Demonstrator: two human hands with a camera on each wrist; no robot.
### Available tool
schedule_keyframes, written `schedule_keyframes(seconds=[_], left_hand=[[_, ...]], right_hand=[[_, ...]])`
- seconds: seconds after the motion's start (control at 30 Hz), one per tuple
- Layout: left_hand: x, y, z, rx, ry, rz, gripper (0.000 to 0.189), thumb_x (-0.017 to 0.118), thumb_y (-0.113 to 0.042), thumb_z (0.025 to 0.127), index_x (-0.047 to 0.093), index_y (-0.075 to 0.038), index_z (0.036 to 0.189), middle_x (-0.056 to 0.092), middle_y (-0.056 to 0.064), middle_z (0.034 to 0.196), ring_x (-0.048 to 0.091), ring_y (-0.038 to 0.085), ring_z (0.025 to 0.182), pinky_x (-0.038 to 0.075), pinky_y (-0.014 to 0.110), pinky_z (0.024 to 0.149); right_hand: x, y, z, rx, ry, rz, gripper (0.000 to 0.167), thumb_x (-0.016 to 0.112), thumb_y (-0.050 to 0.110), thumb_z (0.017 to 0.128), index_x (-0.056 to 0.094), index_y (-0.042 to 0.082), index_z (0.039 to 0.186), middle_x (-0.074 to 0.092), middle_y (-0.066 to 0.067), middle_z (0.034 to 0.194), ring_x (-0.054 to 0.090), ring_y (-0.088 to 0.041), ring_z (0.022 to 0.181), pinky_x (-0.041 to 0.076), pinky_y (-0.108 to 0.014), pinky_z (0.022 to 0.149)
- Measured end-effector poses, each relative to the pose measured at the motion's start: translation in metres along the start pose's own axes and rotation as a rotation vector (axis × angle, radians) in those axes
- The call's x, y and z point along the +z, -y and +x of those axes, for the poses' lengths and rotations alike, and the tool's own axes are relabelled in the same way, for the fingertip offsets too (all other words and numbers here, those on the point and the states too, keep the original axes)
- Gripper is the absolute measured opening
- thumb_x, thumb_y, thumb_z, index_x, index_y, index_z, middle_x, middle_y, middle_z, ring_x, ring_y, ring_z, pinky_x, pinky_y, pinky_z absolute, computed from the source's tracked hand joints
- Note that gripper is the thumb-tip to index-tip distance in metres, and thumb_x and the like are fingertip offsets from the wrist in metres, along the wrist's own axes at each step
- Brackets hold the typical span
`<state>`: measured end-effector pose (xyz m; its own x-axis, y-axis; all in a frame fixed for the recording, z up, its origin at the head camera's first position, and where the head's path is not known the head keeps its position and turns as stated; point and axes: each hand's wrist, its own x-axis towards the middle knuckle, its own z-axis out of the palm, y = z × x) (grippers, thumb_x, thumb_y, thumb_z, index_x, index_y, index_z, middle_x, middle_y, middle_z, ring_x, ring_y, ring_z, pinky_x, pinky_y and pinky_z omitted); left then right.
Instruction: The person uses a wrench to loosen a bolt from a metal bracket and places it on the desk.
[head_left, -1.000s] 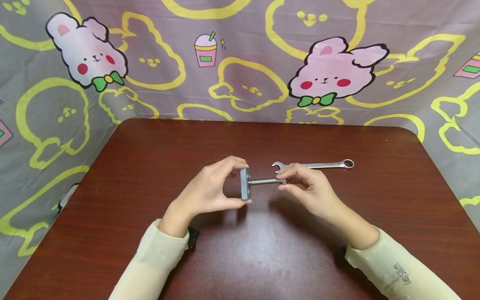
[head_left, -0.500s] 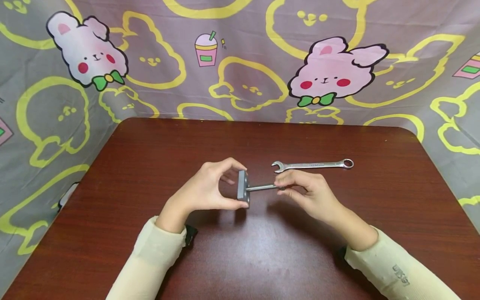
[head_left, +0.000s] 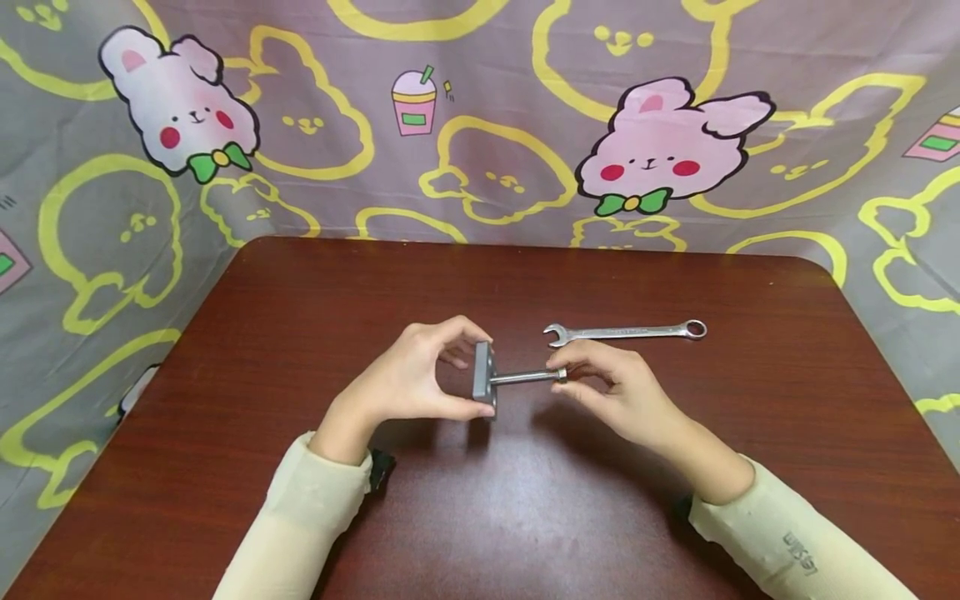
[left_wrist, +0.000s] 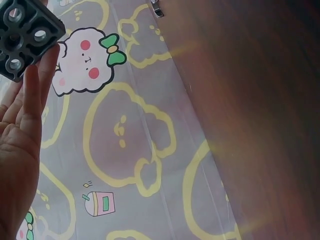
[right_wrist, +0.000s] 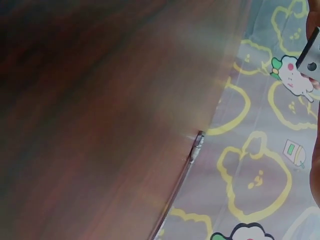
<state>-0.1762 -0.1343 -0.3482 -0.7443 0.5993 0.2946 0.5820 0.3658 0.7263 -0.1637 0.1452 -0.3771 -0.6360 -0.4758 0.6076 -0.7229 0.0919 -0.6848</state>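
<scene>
In the head view my left hand point(head_left: 405, 375) holds a grey square plate point(head_left: 482, 372) by two opposite edges, between thumb and fingers, above the table. The left wrist view shows the plate's point(left_wrist: 26, 26) back with round holes at its corners. From the plate's right face a long metal bolt point(head_left: 521, 377) sticks out, near level. My right hand point(head_left: 626, 392) pinches the bolt's head at the far end with thumb and index finger. How deep the bolt tip sits in the plate is hidden. Only an edge of the right hand point(right_wrist: 315, 160) shows in the right wrist view.
A silver combination wrench point(head_left: 630, 332) lies on the dark red-brown table point(head_left: 480, 517), just beyond the right hand. Behind the table hangs a grey-pink curtain point(head_left: 495, 75) with rabbit prints.
Both hands have shifted slightly left and toward the person with the plate and bolt. The plate has tilted a little. The right fingers have moved on the bolt's head, which shows more now.
</scene>
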Motion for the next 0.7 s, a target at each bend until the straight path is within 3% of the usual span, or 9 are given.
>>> schedule_keyframes(seconds=[0.17, 0.37, 0.6, 0.7], left_hand=[[0.0009, -0.0003, 0.0, 0.02, -0.023, 0.037, 0.064, 0.094, -0.027, 0.061, 0.061, -0.011, 0.113, 0.071, -0.004, 0.099, 0.07, 0.007, 0.088, 0.059, 0.023, 0.081], [0.0014, 0.0003, 0.0, 0.053, -0.046, 0.066, 0.067, 0.094, -0.028, 0.061, 0.061, -0.011, 0.116, 0.071, -0.005, 0.103, 0.071, 0.007, 0.088, 0.06, 0.024, 0.08], [0.0023, 0.0021, 0.001, 0.105, -0.058, 0.088, 0.069, 0.093, -0.025, 0.063, 0.059, -0.006, 0.119, 0.07, 0.004, 0.11, 0.071, 0.012, 0.091, 0.06, 0.023, 0.081], [0.0022, 0.0022, 0.0014, 0.116, -0.06, 0.113, 0.069, 0.093, -0.025, 0.064, 0.058, -0.007, 0.121, 0.069, 0.005, 0.113, 0.07, 0.012, 0.096, 0.059, 0.022, 0.081]], right_hand=[[-0.001, -0.0012, -0.0022, 0.071, 0.009, -0.006, 0.038, 0.075, -0.019, 0.072, 0.067, -0.003, 0.105, 0.069, -0.015, 0.097, 0.065, -0.002, 0.087, 0.058, -0.017, 0.079], [-0.0033, -0.0039, -0.0034, 0.134, 0.03, 0.005, 0.039, 0.076, -0.014, 0.074, 0.067, 0.0, 0.11, 0.069, -0.006, 0.101, 0.064, -0.002, 0.086, 0.057, -0.017, 0.075], [-0.0075, -0.0053, -0.0034, 0.249, 0.136, 0.209, 0.035, 0.07, -0.011, 0.083, 0.06, -0.009, 0.117, 0.068, -0.009, 0.085, 0.067, -0.008, 0.073, 0.057, -0.026, 0.062], [-0.008, -0.0055, -0.0022, 0.292, 0.148, 0.247, 0.032, 0.066, -0.009, 0.087, 0.058, -0.01, 0.118, 0.068, -0.013, 0.08, 0.067, -0.012, 0.069, 0.058, -0.03, 0.061]])
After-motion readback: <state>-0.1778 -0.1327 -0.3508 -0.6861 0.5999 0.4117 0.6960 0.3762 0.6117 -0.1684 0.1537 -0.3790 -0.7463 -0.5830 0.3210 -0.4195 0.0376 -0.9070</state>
